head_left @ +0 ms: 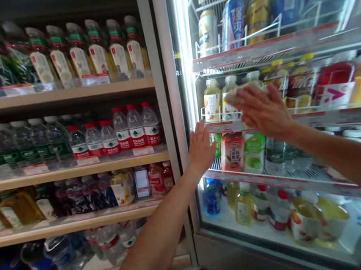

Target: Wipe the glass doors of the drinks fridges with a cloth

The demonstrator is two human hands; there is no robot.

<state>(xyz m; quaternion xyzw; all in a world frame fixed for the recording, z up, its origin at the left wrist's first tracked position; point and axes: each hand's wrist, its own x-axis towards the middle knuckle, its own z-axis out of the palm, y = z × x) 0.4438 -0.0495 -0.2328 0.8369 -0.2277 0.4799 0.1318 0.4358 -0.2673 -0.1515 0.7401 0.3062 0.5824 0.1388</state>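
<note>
My left hand (200, 146) lies flat with fingers stretched out against the glass door (188, 82) of a lit drinks fridge, near its left frame. My right hand (261, 109) is higher and to the right, pressing a pale cloth (239, 93) against the same glass, fingers laid over it. Behind the glass at hand height stand yellow juice bottles (212, 100) on a wire shelf (303, 118). A pink bottle (233, 151) and a green one (254, 152) sit on the shelf below.
Cans (232, 21) line the fridge's upper shelf and more bottles (244, 203) stand at the bottom. Left of the fridge, wooden shelves (55, 99) carry rows of water bottles (135, 126), tea bottles and oil bottles (15, 208).
</note>
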